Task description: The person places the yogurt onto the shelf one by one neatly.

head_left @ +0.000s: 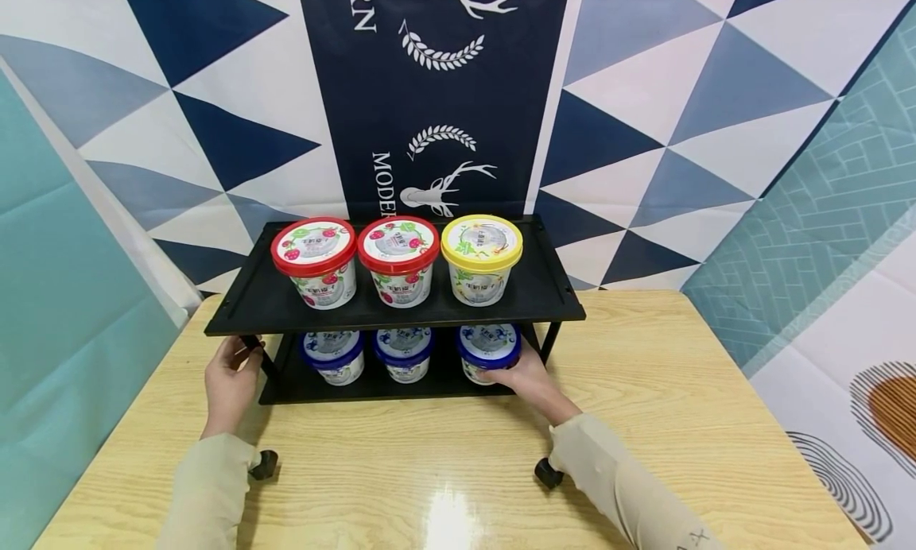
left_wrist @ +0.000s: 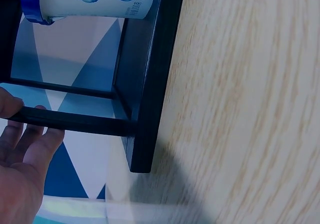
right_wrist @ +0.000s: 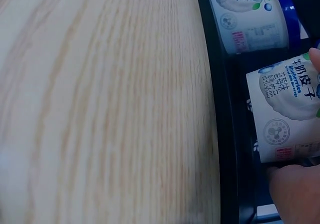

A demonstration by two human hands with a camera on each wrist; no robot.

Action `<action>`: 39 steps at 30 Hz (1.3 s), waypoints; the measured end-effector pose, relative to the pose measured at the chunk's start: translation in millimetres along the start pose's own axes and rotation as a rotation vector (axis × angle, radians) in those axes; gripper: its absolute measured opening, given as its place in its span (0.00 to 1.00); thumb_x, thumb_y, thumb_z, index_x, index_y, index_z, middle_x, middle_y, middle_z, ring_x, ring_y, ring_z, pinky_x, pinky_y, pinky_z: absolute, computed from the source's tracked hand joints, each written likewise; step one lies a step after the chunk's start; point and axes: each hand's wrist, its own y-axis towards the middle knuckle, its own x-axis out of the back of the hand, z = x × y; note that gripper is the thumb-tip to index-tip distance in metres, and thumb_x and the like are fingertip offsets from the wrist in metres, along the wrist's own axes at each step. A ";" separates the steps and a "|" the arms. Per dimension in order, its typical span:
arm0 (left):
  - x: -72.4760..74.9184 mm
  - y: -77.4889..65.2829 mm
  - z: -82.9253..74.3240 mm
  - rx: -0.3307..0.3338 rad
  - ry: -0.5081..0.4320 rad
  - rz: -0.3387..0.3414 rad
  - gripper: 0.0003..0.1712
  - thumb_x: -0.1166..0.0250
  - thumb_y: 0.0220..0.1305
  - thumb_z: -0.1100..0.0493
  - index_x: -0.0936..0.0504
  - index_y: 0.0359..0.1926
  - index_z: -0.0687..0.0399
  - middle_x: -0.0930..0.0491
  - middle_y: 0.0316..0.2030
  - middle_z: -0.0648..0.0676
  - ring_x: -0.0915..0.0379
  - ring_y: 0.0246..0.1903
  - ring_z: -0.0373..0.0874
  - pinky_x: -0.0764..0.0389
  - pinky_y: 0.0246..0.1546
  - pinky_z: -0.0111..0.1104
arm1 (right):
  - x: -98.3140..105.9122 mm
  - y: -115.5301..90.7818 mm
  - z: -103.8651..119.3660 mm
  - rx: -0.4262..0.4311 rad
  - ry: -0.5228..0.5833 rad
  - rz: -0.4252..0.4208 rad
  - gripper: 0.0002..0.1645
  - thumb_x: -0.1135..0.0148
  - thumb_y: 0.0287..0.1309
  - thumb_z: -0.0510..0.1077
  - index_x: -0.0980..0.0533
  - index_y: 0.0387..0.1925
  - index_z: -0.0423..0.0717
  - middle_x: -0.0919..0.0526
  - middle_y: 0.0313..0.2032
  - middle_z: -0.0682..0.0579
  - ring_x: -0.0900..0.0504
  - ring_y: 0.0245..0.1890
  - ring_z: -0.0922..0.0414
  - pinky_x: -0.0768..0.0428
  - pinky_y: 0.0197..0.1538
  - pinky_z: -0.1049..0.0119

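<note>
A black two-tier rack stands on the table. On its lower shelf are three blue-lidded tubs with blueberry prints: a left tub, a middle tub and a right tub. My right hand grips the right tub from its right side; in the right wrist view the tub sits between thumb and fingers, partly out of frame. At the rack's front left post, my left hand pinches the bar between thumb and fingers.
Two red-lidded tubs and a yellow-lidded tub stand on the upper shelf, overhanging the lower row. A patterned cloth hangs behind the rack. Bare wooden tabletop lies in front.
</note>
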 end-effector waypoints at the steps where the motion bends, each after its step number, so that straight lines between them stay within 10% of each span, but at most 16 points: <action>1: -0.1 0.0 0.0 -0.001 -0.001 0.000 0.18 0.47 0.66 0.67 0.28 0.57 0.60 0.25 0.50 0.58 0.34 0.40 0.19 0.29 0.41 0.09 | -0.2 0.7 -0.8 0.003 0.000 0.000 0.53 0.25 0.39 0.43 0.44 0.67 0.45 0.29 0.59 0.42 0.29 0.59 0.46 0.31 0.65 0.50; 39: -0.5 0.1 -0.1 0.018 0.018 0.003 0.19 0.48 0.66 0.67 0.28 0.57 0.59 0.25 0.51 0.57 0.34 0.42 0.20 0.29 0.42 0.10 | -8.6 2.2 4.7 -0.012 0.063 0.043 0.51 0.27 0.42 0.39 0.44 0.67 0.44 0.29 0.59 0.41 0.29 0.59 0.46 0.29 0.63 0.50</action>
